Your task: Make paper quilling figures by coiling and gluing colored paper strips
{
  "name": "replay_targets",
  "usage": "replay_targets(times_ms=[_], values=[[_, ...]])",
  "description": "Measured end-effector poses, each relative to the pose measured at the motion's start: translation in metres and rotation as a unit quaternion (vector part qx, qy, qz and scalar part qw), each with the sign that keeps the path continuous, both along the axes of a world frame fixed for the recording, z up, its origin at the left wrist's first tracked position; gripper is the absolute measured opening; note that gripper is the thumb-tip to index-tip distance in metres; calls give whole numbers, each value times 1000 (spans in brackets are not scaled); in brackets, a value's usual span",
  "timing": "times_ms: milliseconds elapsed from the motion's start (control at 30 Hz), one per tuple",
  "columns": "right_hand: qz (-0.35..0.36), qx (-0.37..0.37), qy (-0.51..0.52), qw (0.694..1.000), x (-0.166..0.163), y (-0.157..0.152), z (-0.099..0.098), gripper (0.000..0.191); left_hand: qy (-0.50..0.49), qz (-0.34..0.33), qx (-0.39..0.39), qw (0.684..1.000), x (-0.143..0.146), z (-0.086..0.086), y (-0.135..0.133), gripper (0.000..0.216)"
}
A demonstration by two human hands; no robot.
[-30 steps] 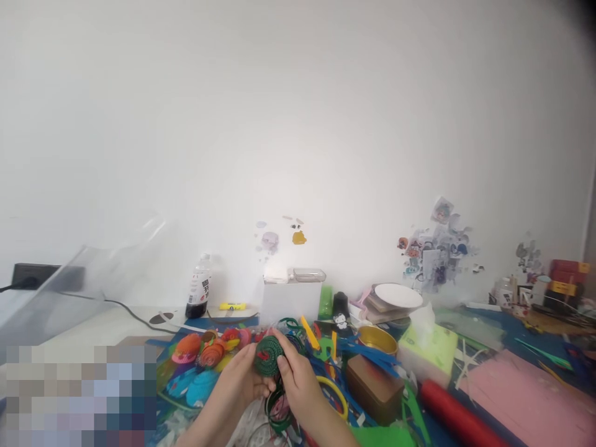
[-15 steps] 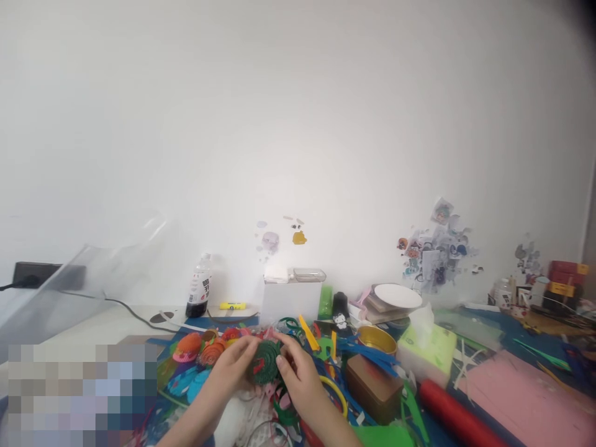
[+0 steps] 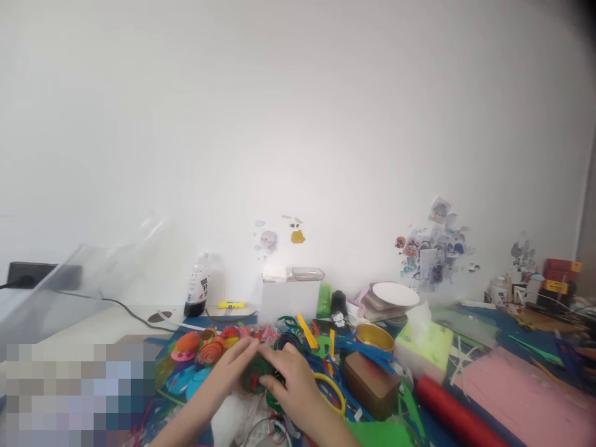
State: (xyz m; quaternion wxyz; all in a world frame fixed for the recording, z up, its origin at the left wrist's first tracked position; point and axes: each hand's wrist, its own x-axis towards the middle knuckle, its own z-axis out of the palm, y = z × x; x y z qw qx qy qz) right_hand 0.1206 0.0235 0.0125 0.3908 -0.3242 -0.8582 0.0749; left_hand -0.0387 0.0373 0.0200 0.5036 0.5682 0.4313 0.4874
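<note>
Between my two hands is a dark green coil of ridged strip (image 3: 252, 377), wound flat in rings with a bit of red at its middle. My left hand (image 3: 236, 360) closes on its left side, the fingers reaching over the top. Its thumb is hard to make out. On the right, my right hand (image 3: 289, 371) grips the coil with thumb and curled fingers. An orange rolled coil (image 3: 212, 351) and blue pieces (image 3: 179, 379) lie just left of my left hand. A yellow ring (image 3: 336, 397) is beside my right wrist.
Behind the hands stands a white box (image 3: 289, 301), with a dark-liquid bottle (image 3: 198, 285) to its left. Rightward are a brown tin (image 3: 372, 385), a tissue box (image 3: 426, 347), a red roll (image 3: 456, 413) and pink sheet (image 3: 526, 391). Scraps and strips crowd the middle.
The coil has dropped slightly and moved left, tilting and showing less of its face. My right hand has shifted left, its fingers now reaching over the coil. The view has shifted slightly.
</note>
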Motion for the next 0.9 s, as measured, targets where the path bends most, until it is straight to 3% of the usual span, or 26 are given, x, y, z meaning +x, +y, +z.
replay_targets(times_ms=[167,333,467,567,633,700,800,900], values=[[-22,-13,29,999,-3,-1,-5,56,111,-33,57,992,4,4,-6,43],[-9,-29,93,995,0,6,-9,57,104,48,105,988,0,8,-3,30],[-5,-28,111,993,2,10,-7,36,119,119,166,972,-7,14,-4,19],[-11,-36,159,987,5,12,-5,20,149,94,228,958,-10,18,-10,13],[18,-86,197,977,7,13,-3,14,165,45,255,952,-10,20,-14,9],[67,-186,218,956,9,12,-2,14,169,1,279,945,-10,19,-17,6],[121,-328,249,903,9,7,0,18,158,-33,300,940,-8,17,-20,6],[134,-402,308,852,7,1,1,14,151,-48,296,942,-6,16,-22,5]])
